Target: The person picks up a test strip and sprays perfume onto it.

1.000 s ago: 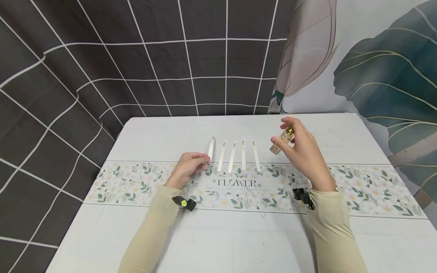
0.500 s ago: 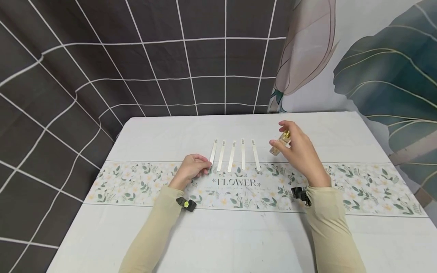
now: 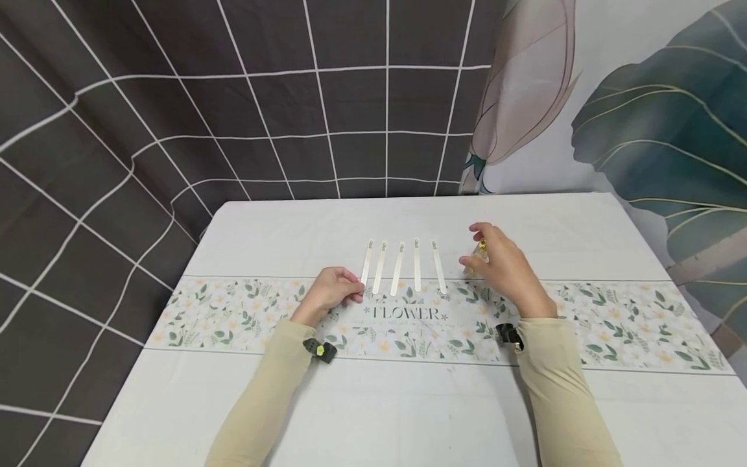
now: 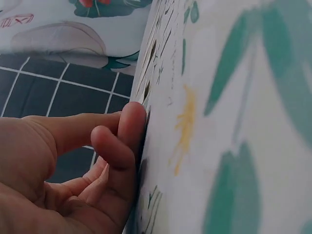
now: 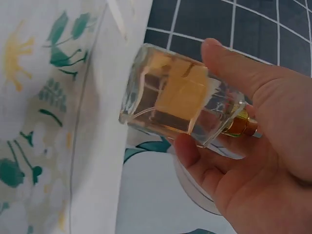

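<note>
Five white strips lie side by side on the table in the head view. My left hand (image 3: 331, 290) touches the lower end of the leftmost strip (image 3: 366, 263); in the left wrist view the fingertips of that hand (image 4: 92, 165) rest against the cloth, and the strip cannot be made out. My right hand (image 3: 509, 270) grips a clear glass bottle (image 3: 480, 251) with a gold neck, right of the strips. Seen from the right wrist, the bottle (image 5: 170, 92) holds amber liquid, and the thumb and fingers of the hand (image 5: 258, 131) are on its sides.
The other strips (image 3: 379, 268), (image 3: 397, 269), (image 3: 417, 264), (image 3: 439, 266) stand in a row right of the leftmost one. A floral band lettered FLOWER (image 3: 405, 314) crosses the white tablecloth (image 3: 397, 408). Behind the table hang a dark gridded curtain (image 3: 356, 104) and a leaf-patterned cloth (image 3: 688, 143).
The leftmost strip, raised at first, now lies flat beside the others, and my left hand has moved slightly down and right. My right hand and the bottle have shifted slightly left and down.
</note>
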Demonstrator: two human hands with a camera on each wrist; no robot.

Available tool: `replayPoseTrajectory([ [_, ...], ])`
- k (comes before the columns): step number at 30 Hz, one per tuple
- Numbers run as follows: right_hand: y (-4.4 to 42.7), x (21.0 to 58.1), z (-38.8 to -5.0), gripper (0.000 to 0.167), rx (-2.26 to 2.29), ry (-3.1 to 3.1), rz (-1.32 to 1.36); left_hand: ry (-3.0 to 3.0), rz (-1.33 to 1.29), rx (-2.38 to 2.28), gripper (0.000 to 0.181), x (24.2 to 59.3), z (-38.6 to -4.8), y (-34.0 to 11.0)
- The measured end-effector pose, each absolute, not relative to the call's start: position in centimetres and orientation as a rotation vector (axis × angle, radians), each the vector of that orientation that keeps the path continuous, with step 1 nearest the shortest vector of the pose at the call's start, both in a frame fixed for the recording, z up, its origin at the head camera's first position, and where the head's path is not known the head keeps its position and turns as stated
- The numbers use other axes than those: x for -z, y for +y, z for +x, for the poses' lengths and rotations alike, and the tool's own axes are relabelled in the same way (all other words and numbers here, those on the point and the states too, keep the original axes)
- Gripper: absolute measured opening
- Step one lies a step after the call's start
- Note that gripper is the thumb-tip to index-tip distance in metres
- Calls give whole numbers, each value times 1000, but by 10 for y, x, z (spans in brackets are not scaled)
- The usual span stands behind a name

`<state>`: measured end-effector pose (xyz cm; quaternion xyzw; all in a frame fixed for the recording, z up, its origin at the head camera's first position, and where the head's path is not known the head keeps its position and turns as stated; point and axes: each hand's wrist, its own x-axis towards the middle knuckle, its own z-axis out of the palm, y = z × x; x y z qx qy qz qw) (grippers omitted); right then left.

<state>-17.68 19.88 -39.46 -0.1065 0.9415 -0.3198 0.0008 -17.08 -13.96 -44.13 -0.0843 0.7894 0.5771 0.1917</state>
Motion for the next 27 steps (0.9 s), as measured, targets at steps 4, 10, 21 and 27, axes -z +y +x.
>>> replayPoseTrajectory([
  [4,196,398,-178,68,974,2941,-298,2226,-243,-1597,14,441,-172,-139],
  [10,195,402,-181,71,925,2919,-266,2219,-249,-1607,15,442,-172,-139],
  [21,197,405,-181,68,895,2894,-318,2190,-257,-1623,14,441,-173,-139],
  [27,198,405,-181,67,891,2892,-329,2211,-252,-1606,15,440,-172,-138],
])
